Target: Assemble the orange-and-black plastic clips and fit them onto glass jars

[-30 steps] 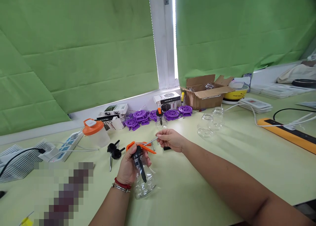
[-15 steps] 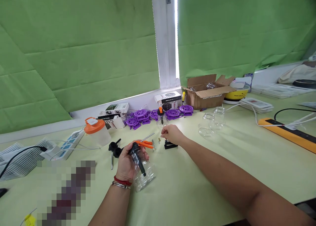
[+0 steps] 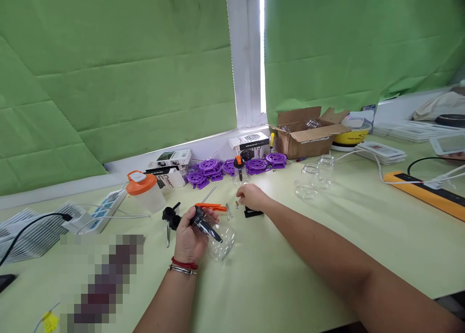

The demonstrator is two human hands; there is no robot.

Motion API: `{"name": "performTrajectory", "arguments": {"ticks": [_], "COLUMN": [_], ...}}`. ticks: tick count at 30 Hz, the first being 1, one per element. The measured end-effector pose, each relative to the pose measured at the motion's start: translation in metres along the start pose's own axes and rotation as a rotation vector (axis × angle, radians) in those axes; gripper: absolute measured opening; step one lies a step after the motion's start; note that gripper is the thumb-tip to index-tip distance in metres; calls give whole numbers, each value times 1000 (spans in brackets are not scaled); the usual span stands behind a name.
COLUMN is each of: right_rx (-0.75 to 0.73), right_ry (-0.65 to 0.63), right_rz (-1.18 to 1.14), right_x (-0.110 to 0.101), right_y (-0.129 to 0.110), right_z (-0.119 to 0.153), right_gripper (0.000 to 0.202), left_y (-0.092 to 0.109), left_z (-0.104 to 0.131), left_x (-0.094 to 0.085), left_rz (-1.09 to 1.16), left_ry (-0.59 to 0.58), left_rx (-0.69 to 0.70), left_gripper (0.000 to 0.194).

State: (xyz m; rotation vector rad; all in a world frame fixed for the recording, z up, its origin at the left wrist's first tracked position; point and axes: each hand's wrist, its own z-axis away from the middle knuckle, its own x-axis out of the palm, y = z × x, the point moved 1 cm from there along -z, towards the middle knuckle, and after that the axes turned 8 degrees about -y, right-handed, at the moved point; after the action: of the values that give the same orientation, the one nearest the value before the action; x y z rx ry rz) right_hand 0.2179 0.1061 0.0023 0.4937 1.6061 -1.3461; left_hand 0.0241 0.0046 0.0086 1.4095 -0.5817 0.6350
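My left hand (image 3: 192, 236) is wrapped round the black top of a clear jar (image 3: 222, 243), which tilts down to the right with a dark rod inside. My right hand (image 3: 249, 196) has its fingers pinched together over the table, beside small brass-coloured parts (image 3: 237, 205); what they hold, if anything, is too small to tell. Just below that hand lies a black part (image 3: 253, 212). Orange handles (image 3: 214, 207) and thin metal screws (image 3: 228, 212) lie between the hands. Left of my left hand is a black part (image 3: 170, 215) with a metal rod.
Behind the hands stand purple discs (image 3: 257, 166), another jar with an orange-and-black top (image 3: 239, 164), and an open carton (image 3: 307, 141). Two clear jars (image 3: 308, 180) stand right. An orange-lidded cup (image 3: 147, 192) and power strip (image 3: 109, 209) are left; an orange strip (image 3: 428, 192) is far right.
The jar in my left hand has swung up and to the right, tilting closer to level. My right hand stays nearly in place, still pinched. A white frame has risen at the far right.
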Motion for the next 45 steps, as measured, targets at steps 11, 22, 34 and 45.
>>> {"name": "performTrajectory", "arguments": {"ticks": [11, 22, 34, 45], "right_rx": [88, -756, -614, -760], "right_ry": [-485, 188, 106, 79], "right_rz": [-1455, -241, -465, -124], "right_x": [18, -10, -12, -24], "right_y": [-41, -28, -20, -25], "right_z": [113, 126, 123, 125], "right_gripper": [54, 50, 72, 42], "left_y": [-10, -3, -8, -13], "left_z": [19, 24, 22, 17], "left_x": [19, 28, 18, 22], "left_rz": [-261, -765, -879, -729], "left_ry": [-232, -13, 7, 59], "left_rx": [213, 63, 240, -89], "left_gripper": [26, 37, 32, 35]}}
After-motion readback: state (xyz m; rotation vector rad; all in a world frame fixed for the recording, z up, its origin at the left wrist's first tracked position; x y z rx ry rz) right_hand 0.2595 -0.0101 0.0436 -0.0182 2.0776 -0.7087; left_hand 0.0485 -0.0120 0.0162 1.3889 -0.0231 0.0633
